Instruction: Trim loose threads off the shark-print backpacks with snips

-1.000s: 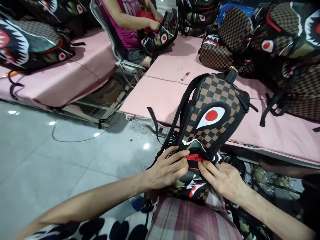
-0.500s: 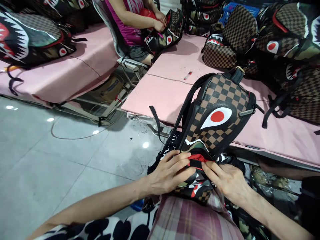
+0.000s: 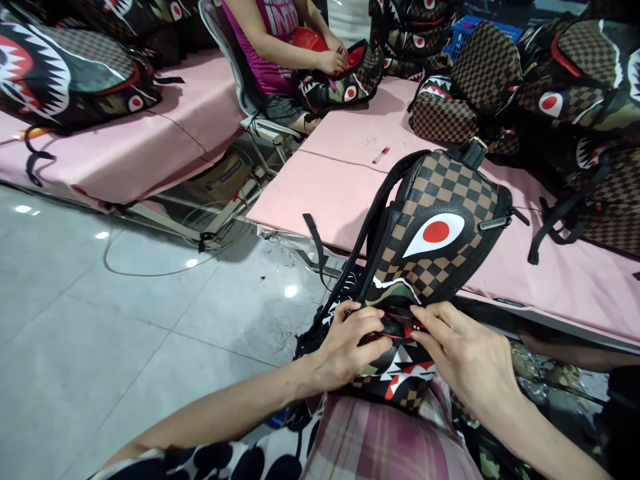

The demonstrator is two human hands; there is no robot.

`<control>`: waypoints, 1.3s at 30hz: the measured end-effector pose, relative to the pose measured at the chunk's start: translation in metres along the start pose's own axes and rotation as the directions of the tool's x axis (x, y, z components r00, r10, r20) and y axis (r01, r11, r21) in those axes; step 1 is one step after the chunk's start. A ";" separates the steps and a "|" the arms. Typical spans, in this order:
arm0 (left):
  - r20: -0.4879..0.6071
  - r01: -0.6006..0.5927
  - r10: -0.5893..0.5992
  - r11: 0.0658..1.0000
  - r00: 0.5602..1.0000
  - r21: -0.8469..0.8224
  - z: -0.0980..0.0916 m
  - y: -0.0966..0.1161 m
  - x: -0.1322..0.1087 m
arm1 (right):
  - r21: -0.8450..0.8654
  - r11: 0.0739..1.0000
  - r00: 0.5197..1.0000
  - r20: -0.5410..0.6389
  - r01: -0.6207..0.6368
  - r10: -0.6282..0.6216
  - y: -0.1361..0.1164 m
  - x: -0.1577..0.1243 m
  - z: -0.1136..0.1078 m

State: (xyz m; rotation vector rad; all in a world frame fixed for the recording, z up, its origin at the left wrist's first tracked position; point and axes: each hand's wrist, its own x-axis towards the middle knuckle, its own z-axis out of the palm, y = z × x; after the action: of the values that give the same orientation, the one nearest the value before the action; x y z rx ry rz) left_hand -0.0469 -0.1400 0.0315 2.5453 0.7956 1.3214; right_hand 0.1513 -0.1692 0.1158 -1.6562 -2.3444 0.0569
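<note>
A brown checkered backpack (image 3: 440,200) with a shark eye and toothed mouth print stands on my lap, its top leaning on the pink table (image 3: 330,193). My left hand (image 3: 350,343) grips the bag's lower front pocket, fingers curled over its red-lined opening. My right hand (image 3: 470,363) pinches the same opening from the right, at what looks like a small zipper pull. The two hands almost touch.
Several similar backpacks (image 3: 505,73) are piled at the back right of the table, and another backpack (image 3: 65,73) lies on a pink table to the left. A seated person (image 3: 280,40) handles another bag. A pen (image 3: 381,155) lies on the table. Grey tiled floor (image 3: 100,320) spreads to the left.
The red lining that showed wide between my hands is now mostly closed in. My fingers have drawn closer together at the pocket opening. The view shifted slightly.
</note>
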 end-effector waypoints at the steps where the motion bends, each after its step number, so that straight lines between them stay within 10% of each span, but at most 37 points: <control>1: -0.038 0.000 0.000 1.000 0.999 -0.008 0.002 0.000 -0.002 | -0.025 1.000 1.000 -0.004 -0.003 0.003 -0.001 0.000 0.001; 15: -0.142 -0.012 0.019 0.999 0.990 0.046 0.004 0.001 0.007 | 0.169 0.985 0.992 0.126 -0.032 0.010 0.002 0.007 -0.001; 25: -0.149 0.009 -0.006 1.000 0.989 0.020 0.006 0.003 0.009 | 0.367 0.927 0.991 -0.070 -0.084 0.117 -0.003 0.002 0.008; 39: -0.136 0.007 -0.003 1.000 0.991 0.027 0.006 0.003 0.010 | 0.221 0.971 0.990 0.127 -0.090 0.063 -0.002 0.007 0.003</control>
State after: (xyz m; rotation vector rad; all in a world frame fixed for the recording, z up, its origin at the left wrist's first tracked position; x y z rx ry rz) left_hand -0.0365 -0.1366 0.0361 2.4936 0.8496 1.5063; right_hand 0.1466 -0.1628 0.1147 -1.6699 -2.2565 0.4333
